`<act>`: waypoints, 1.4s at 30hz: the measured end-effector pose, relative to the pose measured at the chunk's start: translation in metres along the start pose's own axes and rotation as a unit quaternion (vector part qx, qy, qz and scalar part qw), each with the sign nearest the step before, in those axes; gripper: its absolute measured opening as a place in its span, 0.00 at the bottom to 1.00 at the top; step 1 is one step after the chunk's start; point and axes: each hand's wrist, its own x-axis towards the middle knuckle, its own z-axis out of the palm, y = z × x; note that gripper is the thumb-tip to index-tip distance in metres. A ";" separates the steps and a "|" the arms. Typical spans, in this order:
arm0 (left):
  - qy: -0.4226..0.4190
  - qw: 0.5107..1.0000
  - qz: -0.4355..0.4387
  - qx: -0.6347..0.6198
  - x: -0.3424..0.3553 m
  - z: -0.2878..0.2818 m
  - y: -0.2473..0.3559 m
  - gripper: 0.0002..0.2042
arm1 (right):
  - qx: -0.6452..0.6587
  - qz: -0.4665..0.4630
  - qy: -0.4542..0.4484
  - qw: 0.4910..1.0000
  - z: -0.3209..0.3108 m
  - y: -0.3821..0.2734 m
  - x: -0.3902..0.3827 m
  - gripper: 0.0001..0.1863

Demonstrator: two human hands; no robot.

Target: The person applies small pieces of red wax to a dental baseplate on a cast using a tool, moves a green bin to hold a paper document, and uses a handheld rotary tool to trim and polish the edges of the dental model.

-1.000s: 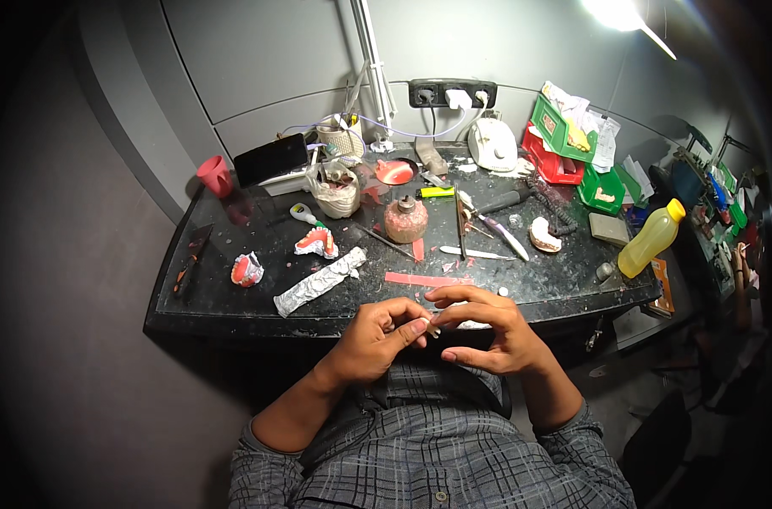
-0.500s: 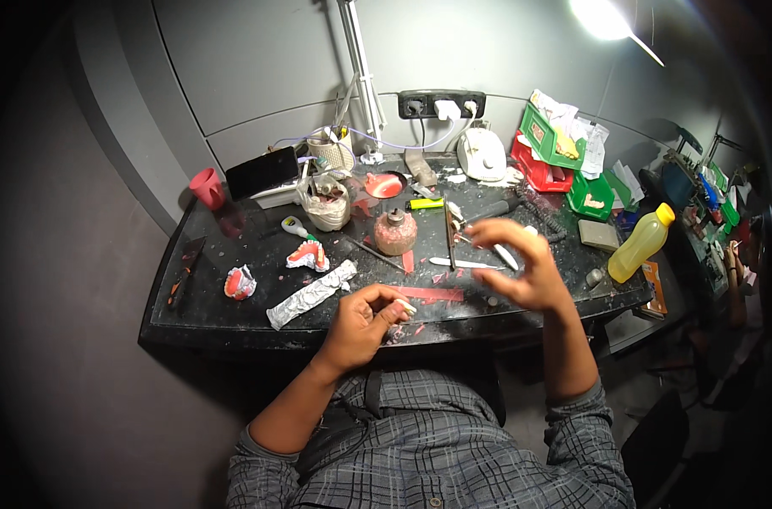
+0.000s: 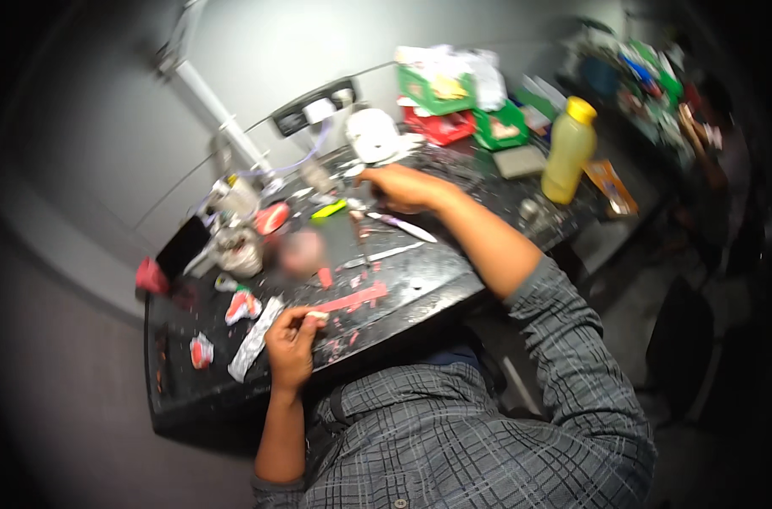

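Note:
My left hand [image 3: 289, 349] is near the desk's front edge, thumb and fingers pinching a small whitish tooth-like piece [image 3: 319, 315]. Just beyond it lies a strip of pink wax [image 3: 352, 299]. My right hand [image 3: 400, 187] reaches over the back of the desk, in front of a white rounded machine [image 3: 373, 136]. Its fingers are blurred and partly hidden, so what they touch is unclear. Close to it are a purple-and-white slim tool [image 3: 407, 227], a brown-handled tool [image 3: 359, 237] and a yellow-green lighter [image 3: 328, 209]. A pale thin knife [image 3: 384, 256] lies nearer me.
Two pink-and-white dental models [image 3: 243, 307] and a foil-like silvery strip [image 3: 257, 339] lie left. A blurred pink round burner [image 3: 303, 253] stands mid-desk. Green and red bins [image 3: 441, 93] and a yellow bottle [image 3: 566, 157] stand right. Another person [image 3: 725, 161] is at far right.
My right hand has moved from above the desk's front to its back. The view has turned and tilted right. My left hand keeps its pinch on the small piece.

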 end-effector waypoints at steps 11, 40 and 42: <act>0.023 0.999 -0.001 0.044 0.009 -0.024 -0.005 0.06 | 0.298 -0.100 0.331 0.890 0.019 -0.029 0.029 0.22; 0.043 0.991 -0.091 0.088 0.027 -0.016 0.007 0.08 | 0.171 -0.087 0.337 0.922 -0.028 -0.059 -0.016 0.22; 0.053 0.991 -0.090 0.088 0.027 -0.016 0.009 0.07 | 0.199 -0.084 0.346 0.913 -0.027 -0.063 -0.011 0.23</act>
